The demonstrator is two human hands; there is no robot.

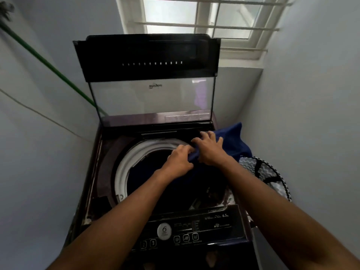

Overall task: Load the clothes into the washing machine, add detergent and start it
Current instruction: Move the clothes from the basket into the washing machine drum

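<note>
I have both hands, left [180,159] and right [211,151], fingers curled, pinching the blue cloth [231,139]; I should feed it fully past the drum rim [124,168].

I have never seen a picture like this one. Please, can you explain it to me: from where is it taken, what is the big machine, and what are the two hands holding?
The camera sits on a person's head and looks forward and down, so you see their two bare arms reaching out. The big machine is a top-loading washing machine. Its glass lid stands open, upright at the back. The white ring is the edge of the drum; dark clothes already lie inside. Closest to the camera is the control panel with its buttons.

The left hand and the right hand both grip a blue garment at the drum's far right edge. Part of it hangs off the machine's right side, above a patterned laundry basket. A window is behind the machine.
</note>
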